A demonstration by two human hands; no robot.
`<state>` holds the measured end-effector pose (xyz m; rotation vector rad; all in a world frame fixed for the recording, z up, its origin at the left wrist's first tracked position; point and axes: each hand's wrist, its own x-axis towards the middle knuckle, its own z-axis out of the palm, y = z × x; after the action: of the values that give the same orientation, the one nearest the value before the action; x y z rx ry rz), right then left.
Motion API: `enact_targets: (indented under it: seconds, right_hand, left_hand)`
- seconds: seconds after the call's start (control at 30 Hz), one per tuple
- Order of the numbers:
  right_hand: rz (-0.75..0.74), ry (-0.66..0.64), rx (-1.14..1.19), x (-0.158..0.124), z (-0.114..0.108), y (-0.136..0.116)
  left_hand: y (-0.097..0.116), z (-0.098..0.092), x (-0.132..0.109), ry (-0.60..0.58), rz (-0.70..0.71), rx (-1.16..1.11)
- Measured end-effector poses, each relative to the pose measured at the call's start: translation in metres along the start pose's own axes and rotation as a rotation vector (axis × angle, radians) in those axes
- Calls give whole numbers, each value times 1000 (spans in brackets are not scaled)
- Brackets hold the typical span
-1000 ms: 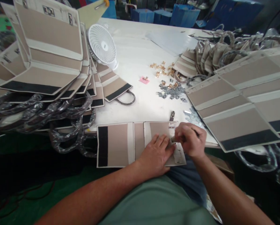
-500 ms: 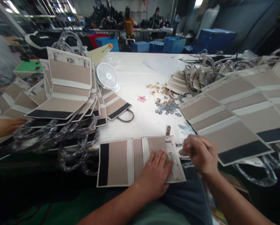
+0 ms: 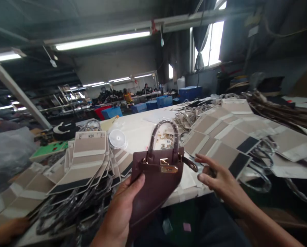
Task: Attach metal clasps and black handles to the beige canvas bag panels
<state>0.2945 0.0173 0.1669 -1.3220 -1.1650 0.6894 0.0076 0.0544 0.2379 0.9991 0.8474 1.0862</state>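
Observation:
A dark brown handbag panel [image 3: 156, 192] is raised in front of me, its smooth outer face towards me. It carries an arched handle [image 3: 152, 137] in clear wrap, and gold-coloured metal fittings [image 3: 169, 169] sit on its strap. My left hand [image 3: 122, 202] grips the panel's left edge, thumb on the face and fingers behind. A short strap [image 3: 190, 163] with a metal plate sticks out to the right. Just beyond its tip, my right hand [image 3: 217, 178] is open, thumb and fingers apart.
Beige-lined panels are stacked on the left [image 3: 89, 151] and on the right [image 3: 207, 140]. A white fan [image 3: 117, 138] stands by the left stack. Gold-coloured hardware [image 3: 166, 137] lies on the white table [image 3: 135, 123]. Another person's hand [image 3: 14, 226] is at lower left.
The panel, flat with its lining up before, is now lifted and turned to its brown outside. My left hand went from pressing to gripping it; my right hand has opened. The view tilted up.

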Motion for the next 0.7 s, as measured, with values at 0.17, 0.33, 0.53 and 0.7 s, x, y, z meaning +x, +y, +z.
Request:
enact_targets:
  seconds: [0.17, 0.33, 0.53, 0.7]
  right_hand:
    - [-196, -67, 42, 3, 18, -72]
    - [-121, 114, 114, -8, 22, -79]
    - [20, 212, 287, -5, 31, -37]
    - [90, 226, 402, 4, 35, -21]
  left_hand:
    - [8, 1, -5, -105, -122, -207]
    - [-2, -6, 6, -229, -75, -218]
    - [-23, -6, 31, -269, -6, -55]
    - [-38, 2, 48, -131, 148, 26]
